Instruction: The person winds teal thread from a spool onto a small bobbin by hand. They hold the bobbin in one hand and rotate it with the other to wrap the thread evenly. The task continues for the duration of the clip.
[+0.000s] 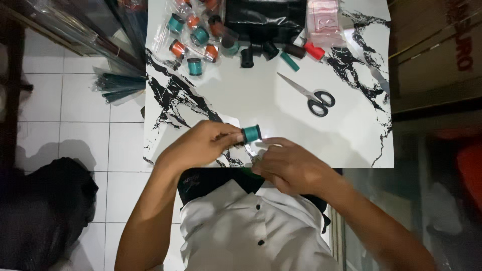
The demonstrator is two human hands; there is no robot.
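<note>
Clear bag: a clear plastic bag (187, 30) lies at the far left corner of the tabletop (261, 95), with teal and orange spools (200, 36) inside it and at its mouth.
Loose spools: black spools (258, 52), a dark brown one and a red spool (315, 50) lie in a row along the far edge, in front of a black bag (265, 19).
Scissors: black-handled scissors (310, 95) lie right of centre, well apart from both hands.
Teal spool: the teal spool (251, 133) is over the near edge, about the middle.
Left hand: the left hand (201, 145) pinches the teal spool by one end, fingers closed on it.
Right hand: the right hand (288, 163) is curled just below and beside the spool; whether it holds anything, I cannot tell.
</note>
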